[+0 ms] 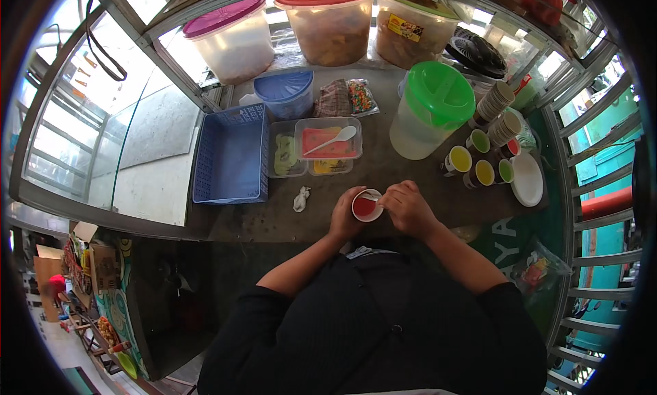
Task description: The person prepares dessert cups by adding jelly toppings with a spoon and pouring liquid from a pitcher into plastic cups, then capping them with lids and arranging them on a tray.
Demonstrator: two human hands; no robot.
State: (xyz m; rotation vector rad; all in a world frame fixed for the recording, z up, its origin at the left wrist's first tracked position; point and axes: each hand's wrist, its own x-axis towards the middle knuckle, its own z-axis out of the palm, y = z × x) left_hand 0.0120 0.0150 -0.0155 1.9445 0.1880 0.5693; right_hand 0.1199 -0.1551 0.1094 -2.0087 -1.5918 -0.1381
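Near the front edge of the counter, my left hand [345, 218] is wrapped around a small paper cup [365, 208] with red contents. My right hand [409, 209] pinches a small white spoon [370, 197] whose end is inside that cup. Beyond my hands, a clear plastic container [320, 147] of red contents has a larger white spoon [331, 141] lying across it. It rests partly over a container with green contents [285, 155] and one with yellow contents [330, 166]. A crumpled white tissue [301, 199] lies left of my left hand.
Several filled cups [458, 160] stand right, beside stacked paper cups [494, 102] and white plates [527, 180]. A green-lidded jug [431, 114] stands behind them. Left are a blue basket [231, 155] and blue-lidded tub [283, 94]. Large lidded tubs [327, 29] line the back.
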